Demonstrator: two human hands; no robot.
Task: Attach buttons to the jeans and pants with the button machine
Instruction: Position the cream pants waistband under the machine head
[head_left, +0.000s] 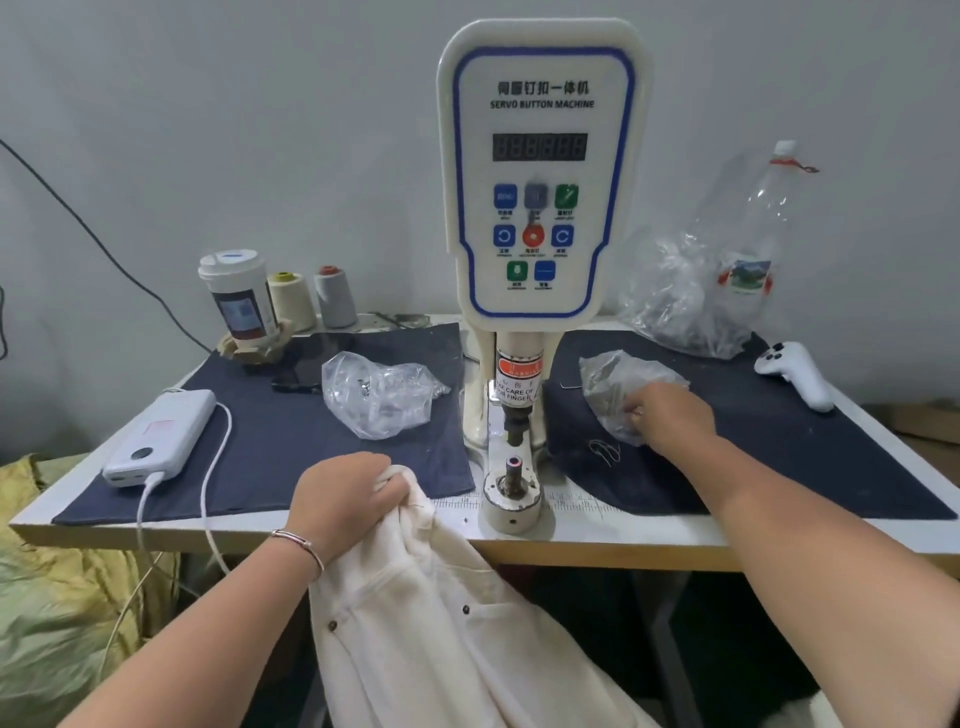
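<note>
Left hand (343, 499) clenched the soft, limp white pants (441, 623) at the waistband; right hand (670, 415) pinched inside a crinkly bag (618, 384)

Cream-white pants (441, 623), navy cloth (291, 431), white machine (540, 171) — blue-edged panel, yellow sack (62, 597).

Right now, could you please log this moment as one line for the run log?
left hand: grips cream pants at table edge | right hand: fingers in plastic bag | button machine: die bare
</note>
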